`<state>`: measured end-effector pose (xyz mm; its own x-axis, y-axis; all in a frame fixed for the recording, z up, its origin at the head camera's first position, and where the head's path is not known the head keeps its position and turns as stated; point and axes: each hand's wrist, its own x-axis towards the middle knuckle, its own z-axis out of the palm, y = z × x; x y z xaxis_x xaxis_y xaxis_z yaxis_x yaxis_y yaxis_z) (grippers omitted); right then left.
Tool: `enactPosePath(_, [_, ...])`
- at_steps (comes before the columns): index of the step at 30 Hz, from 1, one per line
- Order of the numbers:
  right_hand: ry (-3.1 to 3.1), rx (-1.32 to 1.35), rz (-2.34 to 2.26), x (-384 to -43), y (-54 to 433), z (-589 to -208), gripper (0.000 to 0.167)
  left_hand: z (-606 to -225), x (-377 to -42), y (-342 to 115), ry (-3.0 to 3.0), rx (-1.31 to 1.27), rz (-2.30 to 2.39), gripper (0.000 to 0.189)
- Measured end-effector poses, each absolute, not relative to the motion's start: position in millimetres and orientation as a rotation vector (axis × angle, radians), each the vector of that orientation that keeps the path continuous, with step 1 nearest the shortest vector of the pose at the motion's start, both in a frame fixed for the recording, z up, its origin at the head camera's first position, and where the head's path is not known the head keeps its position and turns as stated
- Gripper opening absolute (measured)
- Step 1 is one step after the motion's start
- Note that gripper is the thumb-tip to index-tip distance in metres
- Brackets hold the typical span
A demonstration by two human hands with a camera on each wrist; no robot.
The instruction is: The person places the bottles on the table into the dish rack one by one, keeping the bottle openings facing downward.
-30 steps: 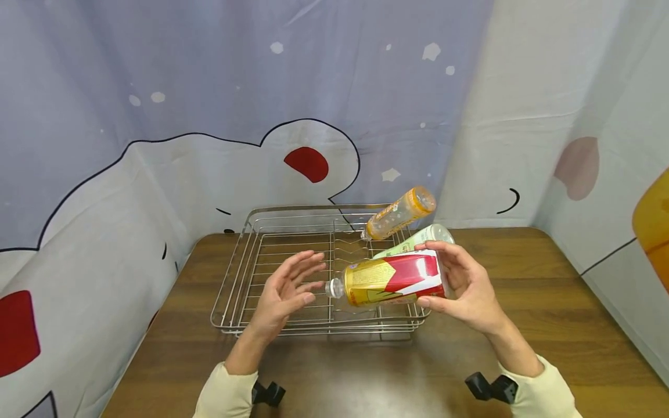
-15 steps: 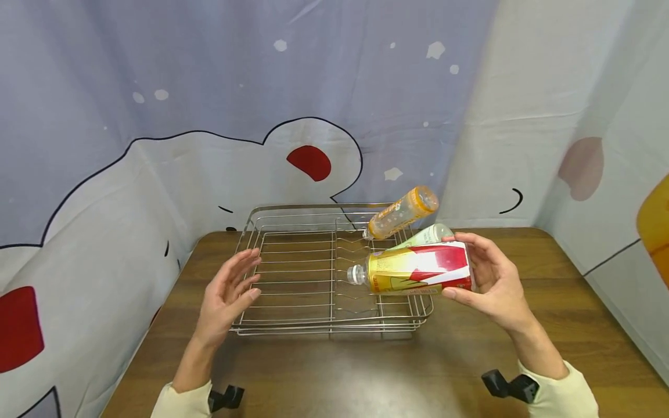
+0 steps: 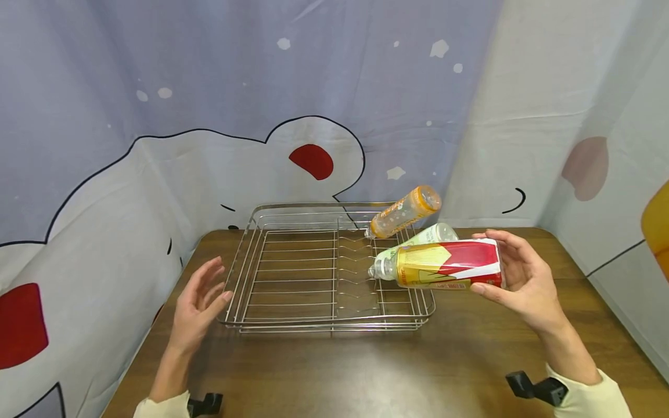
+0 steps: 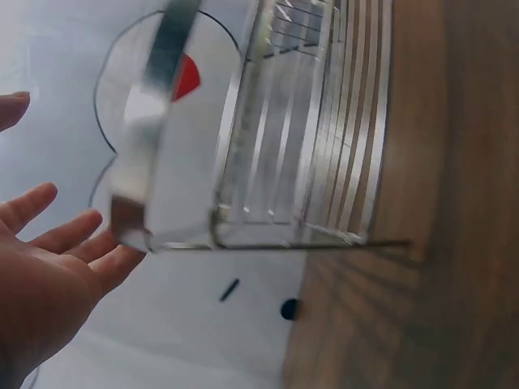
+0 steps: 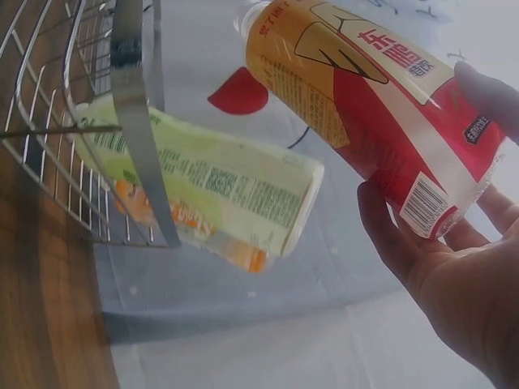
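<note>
My right hand [image 3: 528, 284] grips the base end of a plastic bottle [image 3: 449, 264] with a red and gold label. The bottle lies nearly level above the right side of a wire dish rack [image 3: 292, 319], its neck pointing left. In the right wrist view, thumb and fingers wrap the bottle's red end [image 5: 422, 170]. My left hand [image 3: 195, 307] hangs beside the rack's left end with fingers loosely spread, holding nothing. In the left wrist view its fingertips overlap the rack's upper rail [image 4: 134, 170].
In the rack's right part lean two bottles, an orange-labelled one [image 3: 402, 215] and a pale green one [image 3: 434, 235], bases up and to the right. The rack stands on a wooden table [image 3: 334, 371]. A printed curtain [image 3: 219, 180] hangs behind it.
The red and gold bottle has moved right with my right hand, its neck away from the left hand. My left hand has drawn away to the left, past the rack's left side.
</note>
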<state>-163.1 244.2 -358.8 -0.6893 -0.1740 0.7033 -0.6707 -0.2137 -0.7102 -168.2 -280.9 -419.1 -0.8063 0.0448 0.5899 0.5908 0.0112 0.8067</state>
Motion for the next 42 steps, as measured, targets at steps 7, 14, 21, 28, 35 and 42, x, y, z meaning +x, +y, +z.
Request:
enactPosePath(7, [-1.746, 0.966, 1.958, -164, 250, -366, 0.085, -437, -167, -286, -2.248, -0.351, -1.692, 0.074])
enactPosePath(14, [-1.847, 0.952, 1.888, -166, 249, -372, 0.087, -448, -166, -282, -2.498, -0.243, -1.63, 0.085])
enactPosePath(21, [-2.025, 0.894, 1.764, -165, 245, -373, 0.086, -451, -167, -278, -2.568, -0.179, -1.558, 0.089])
enactPosePath(28, [-2.106, 0.893, 1.659, -167, 246, -372, 0.087, -454, -168, -278, -2.591, -0.17, -1.535, 0.091])
enactPosePath(35, [-2.165, 0.874, 1.598, -168, 241, -368, 0.086, -456, -169, -277, -2.59, -0.181, -1.514, 0.088])
enactPosePath(42, [-2.295, 0.818, 1.402, -169, 234, -364, 0.084, -458, -168, -275, -2.495, -0.207, -1.676, 0.089])
